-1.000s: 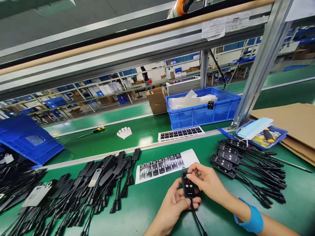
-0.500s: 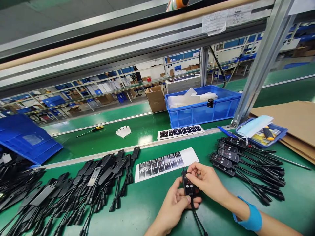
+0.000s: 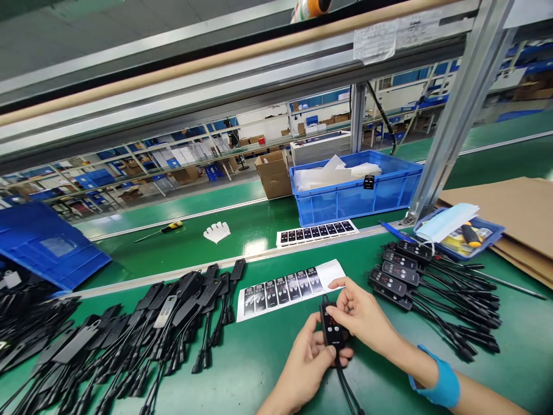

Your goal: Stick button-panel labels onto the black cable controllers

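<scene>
My left hand [image 3: 305,363] is closed around the lower part of a black inline controller [image 3: 332,337] with a labelled face, holding it upright with two cables hanging down. My right hand [image 3: 365,317], with a blue band on its wrist, has its thumb on the upper face of that controller. Its index finger is lifted off and the other fingers curl beside the top edge. Just behind lies a sticker sheet [image 3: 330,275] with several dark labels and a bare white end. To the right, a stack of labelled controllers [image 3: 400,274] lies with cables pointing right.
On the left lie many black controllers without labels [image 3: 168,311]. A second label sheet [image 3: 317,232], white glove [image 3: 216,231] and screwdriver [image 3: 170,226] lie farther back. Blue bins [image 3: 358,199] stand behind; a small blue tray [image 3: 488,233] with a mask and cardboard [image 3: 518,207] are right.
My right index finger has lifted and straightened away from the controller's top, while the thumb stays on its face. My left hand's hold is unchanged.
</scene>
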`<state>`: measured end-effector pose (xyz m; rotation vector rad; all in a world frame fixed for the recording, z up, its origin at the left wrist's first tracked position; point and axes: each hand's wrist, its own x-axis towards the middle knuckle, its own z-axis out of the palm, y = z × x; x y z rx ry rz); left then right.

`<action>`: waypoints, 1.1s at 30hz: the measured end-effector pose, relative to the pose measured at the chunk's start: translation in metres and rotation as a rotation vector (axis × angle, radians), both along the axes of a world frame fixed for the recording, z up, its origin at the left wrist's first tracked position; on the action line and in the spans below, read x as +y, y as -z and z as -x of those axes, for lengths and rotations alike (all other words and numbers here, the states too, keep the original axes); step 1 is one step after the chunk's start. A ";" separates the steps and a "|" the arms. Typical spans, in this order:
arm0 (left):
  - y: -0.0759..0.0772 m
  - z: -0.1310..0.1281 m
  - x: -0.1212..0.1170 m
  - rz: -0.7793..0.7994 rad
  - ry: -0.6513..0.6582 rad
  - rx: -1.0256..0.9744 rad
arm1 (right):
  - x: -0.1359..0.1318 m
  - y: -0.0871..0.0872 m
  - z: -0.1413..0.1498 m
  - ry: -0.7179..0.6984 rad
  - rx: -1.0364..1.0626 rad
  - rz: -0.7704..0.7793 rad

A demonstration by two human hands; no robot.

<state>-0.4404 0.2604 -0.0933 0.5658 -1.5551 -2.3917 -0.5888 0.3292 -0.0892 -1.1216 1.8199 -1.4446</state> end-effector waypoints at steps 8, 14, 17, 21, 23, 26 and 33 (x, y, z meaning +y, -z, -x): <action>0.000 0.003 -0.007 -0.147 -0.052 -0.034 | -0.005 0.009 0.003 -0.143 0.032 -0.038; -0.002 0.003 -0.008 -0.146 -0.117 -0.026 | -0.003 0.013 -0.010 -0.243 -0.041 -0.045; -0.003 0.004 -0.008 -0.151 -0.144 0.033 | 0.000 0.008 -0.012 -0.354 -0.177 -0.048; 0.007 0.005 -0.010 -0.094 -0.176 0.012 | 0.002 0.003 -0.013 -0.344 -0.131 -0.045; 0.016 0.005 -0.010 -0.011 -0.198 -0.025 | 0.002 0.002 -0.014 -0.290 -0.052 -0.045; 0.025 0.005 -0.011 0.126 -0.207 -0.064 | 0.000 0.003 -0.019 -0.224 0.098 -0.021; 0.017 0.009 -0.016 -0.185 -0.191 0.076 | 0.001 0.003 -0.021 -0.122 0.484 0.006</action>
